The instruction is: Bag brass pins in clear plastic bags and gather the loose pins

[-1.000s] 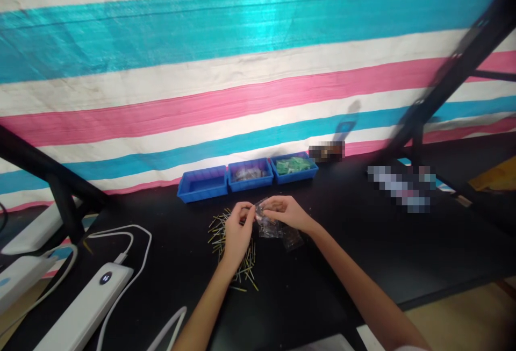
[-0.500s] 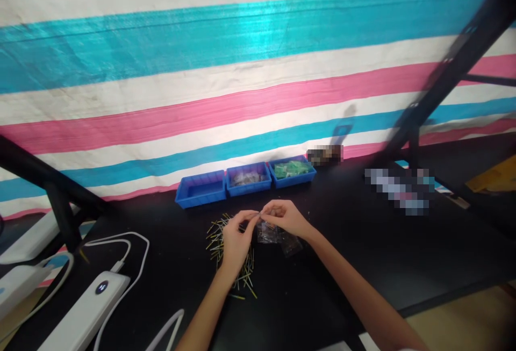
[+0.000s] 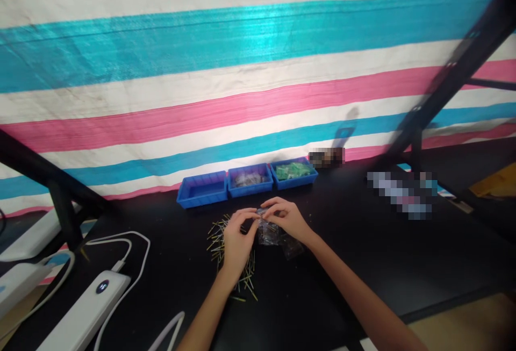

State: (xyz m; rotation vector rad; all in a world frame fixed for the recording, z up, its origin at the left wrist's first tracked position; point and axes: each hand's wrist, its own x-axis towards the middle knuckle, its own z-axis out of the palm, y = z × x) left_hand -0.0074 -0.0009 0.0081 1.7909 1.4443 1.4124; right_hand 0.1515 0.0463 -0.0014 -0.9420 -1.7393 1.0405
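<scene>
1. Lying nearest the camera at 8 o'clock, a white power bank (image 3: 83, 313) with a lit indicator sits on the black table (image 3: 363, 254), its white cable (image 3: 124, 246) looping beside it.
2. Meeting at the table's centre, the left hand (image 3: 237, 235) and right hand (image 3: 284, 216) pinch the top of a small clear plastic bag (image 3: 271, 231) between thumbs and fingertips; the bag's lower part rests on the tabletop, and what is inside is too small to tell.
3. Scattered under and around the left hand, toward 7 o'clock of the bag, is a pile of thin yellow-green pins (image 3: 220, 238).
4. Standing farther off at 12 o'clock, three blue bins (image 3: 201, 190) line up side by side: the left looks bare, the middle holds greyish pieces, the right holds green ones.
5. Hanging behind them is a tarp (image 3: 242, 71) striped in turquoise, white and pink.
</scene>
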